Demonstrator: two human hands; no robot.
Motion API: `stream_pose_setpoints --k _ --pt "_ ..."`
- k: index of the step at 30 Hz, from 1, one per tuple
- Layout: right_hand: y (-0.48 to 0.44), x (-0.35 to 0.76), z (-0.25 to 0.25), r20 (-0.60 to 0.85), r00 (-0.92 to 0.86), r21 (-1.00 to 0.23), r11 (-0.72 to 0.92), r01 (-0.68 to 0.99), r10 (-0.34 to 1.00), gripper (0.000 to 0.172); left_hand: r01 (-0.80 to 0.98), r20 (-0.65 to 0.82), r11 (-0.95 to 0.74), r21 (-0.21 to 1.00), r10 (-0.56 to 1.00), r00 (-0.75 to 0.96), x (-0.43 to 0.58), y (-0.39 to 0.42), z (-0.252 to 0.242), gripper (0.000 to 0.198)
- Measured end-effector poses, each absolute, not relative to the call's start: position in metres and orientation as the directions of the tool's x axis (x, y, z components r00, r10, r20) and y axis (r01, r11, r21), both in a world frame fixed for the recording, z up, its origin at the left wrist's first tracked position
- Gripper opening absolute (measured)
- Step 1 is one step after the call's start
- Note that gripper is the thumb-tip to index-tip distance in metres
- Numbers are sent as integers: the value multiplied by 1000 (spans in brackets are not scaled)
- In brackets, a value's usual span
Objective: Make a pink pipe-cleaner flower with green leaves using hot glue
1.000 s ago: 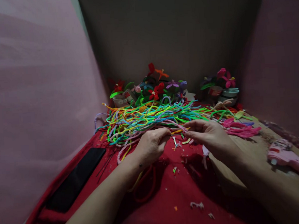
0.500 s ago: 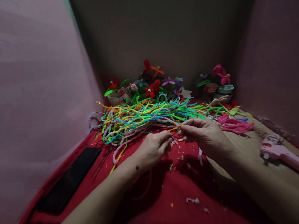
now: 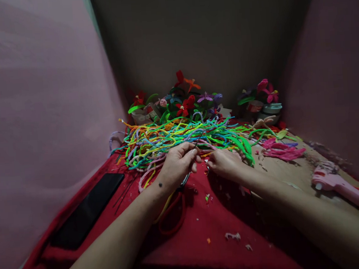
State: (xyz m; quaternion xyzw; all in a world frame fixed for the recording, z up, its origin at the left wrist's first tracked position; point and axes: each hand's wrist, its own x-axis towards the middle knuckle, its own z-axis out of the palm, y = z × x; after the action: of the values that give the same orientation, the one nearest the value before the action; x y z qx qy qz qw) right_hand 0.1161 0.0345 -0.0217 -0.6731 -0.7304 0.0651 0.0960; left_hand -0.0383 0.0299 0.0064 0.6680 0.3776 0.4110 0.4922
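Note:
My left hand (image 3: 180, 162) is closed in a pinch on a thin dark wire (image 3: 200, 139), whose end points up and to the right. Just right of it, my right hand (image 3: 227, 164) is low over the red cloth (image 3: 188, 257), fingers curled; what they hold, if anything, is hidden. Below my left hand lies a pair of scissors (image 3: 184, 210) with red loop handles, its blades partly covered by the hand. Directly beyond both hands spreads a tangled heap of colourful pipe cleaners (image 3: 167, 139).
Pipe-cleaner flowers (image 3: 186, 105) stand at the back. A black phone (image 3: 89, 210) lies on the left, near some thin dark wires (image 3: 124, 195). On the right are a cardboard sheet (image 3: 280, 174), pink pipe cleaners (image 3: 283, 149) and a pink glue gun (image 3: 339, 180). Small scraps (image 3: 232, 236) litter the cloth.
My right hand has come off the wire and dropped to the cloth. My left hand keeps the wire, now tilted more upright. The scissors show more clearly, and the view has shifted slightly.

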Motion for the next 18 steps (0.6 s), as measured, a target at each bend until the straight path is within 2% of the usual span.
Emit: stream_pose_setpoints --k 5,9,13,18 --pt "42 108 -27 31 -81 -197 85 977 996 18 80 156 -198 977 918 364 -39 35 2 15" --pt "40 113 -22 43 -113 -227 120 966 993 19 59 119 -154 986 915 386 -41 37 3 22" --pt "36 117 -18 71 -144 -259 158 953 987 22 39 66 -87 995 921 384 -39 36 2 19" --pt "36 107 -25 78 -201 -287 215 934 976 12 61 47 -75 995 923 381 -38 36 -1 17"
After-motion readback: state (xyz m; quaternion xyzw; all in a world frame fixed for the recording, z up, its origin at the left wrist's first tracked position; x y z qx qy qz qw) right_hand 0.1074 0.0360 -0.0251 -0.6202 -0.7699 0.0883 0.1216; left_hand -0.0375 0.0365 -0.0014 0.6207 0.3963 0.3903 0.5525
